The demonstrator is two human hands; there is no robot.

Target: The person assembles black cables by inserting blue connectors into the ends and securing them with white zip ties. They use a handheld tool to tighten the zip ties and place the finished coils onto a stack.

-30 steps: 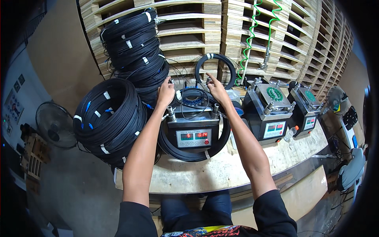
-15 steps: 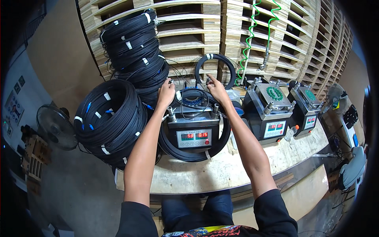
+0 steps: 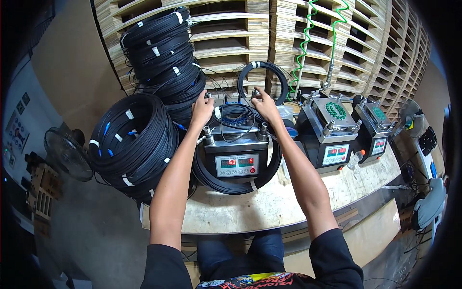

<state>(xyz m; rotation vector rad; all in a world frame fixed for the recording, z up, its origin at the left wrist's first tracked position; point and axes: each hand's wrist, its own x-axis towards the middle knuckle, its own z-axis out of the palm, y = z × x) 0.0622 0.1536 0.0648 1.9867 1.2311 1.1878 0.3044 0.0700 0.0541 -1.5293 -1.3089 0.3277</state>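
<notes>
A black polishing machine (image 3: 236, 150) with a red-digit display stands before me, knurled metal posts at its corners. My left hand (image 3: 202, 110) has its thumb and fingers around the rear left post (image 3: 208, 96). At the rear right post (image 3: 254, 94), my right hand (image 3: 265, 108) pinches with thumb and forefinger. Between my hands, a black cable loop (image 3: 234, 113) lies over the machine's round top fixture with blue connectors (image 3: 237, 122). A larger black cable coil (image 3: 226, 188) rings the machine's base; my forearms pass over its sides.
Left of the machine rise stacked black cable coils (image 3: 144, 168), with a taller stack (image 3: 161, 62) behind. Another coil (image 3: 284, 79) leans at the back by wooden pallets (image 3: 221, 43). Rightward stand two similar machines (image 3: 327, 137) and a small bottle (image 3: 356, 158). Green air hoses (image 3: 308, 38) hang behind.
My right forefinger, stretched out before, now bends at the rear right post. My left fingers have shifted slightly on theirs. The display's right-hand red digits differ, and the view has moved a little.
</notes>
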